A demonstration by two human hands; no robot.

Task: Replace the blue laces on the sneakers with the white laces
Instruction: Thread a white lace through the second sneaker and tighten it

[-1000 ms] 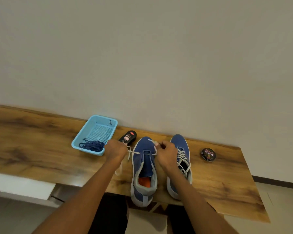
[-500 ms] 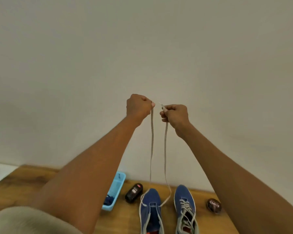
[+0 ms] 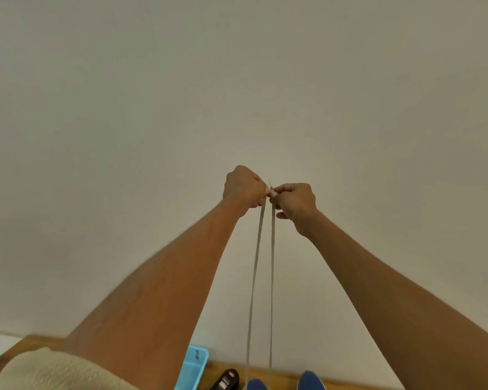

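Sleeve [image 3: 54,370] is seen nearest, bottom left. Table [image 3: 350,382] edge is shown at the bottom, with tray [image 3: 193,370], black bottle [image 3: 226,380] and two sneaker toes [image 3: 310,381] cut off by the frame. White lace [image 3: 271,277] is stretched up from the left sneaker [image 3: 255,385] in two near-parallel strands. Each end is pinched by curled fingers: left hand [image 3: 244,187], right hand [image 3: 295,202], held nearly touching against the wall [image 3: 237,80].

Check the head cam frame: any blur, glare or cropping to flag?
Head view: soft even light, no glare; left forearm edge slightly motion-smeared; both hands, left hand and right hand, and the white lace fairly sharp; sneakers and blue tray cropped at the bottom edge.
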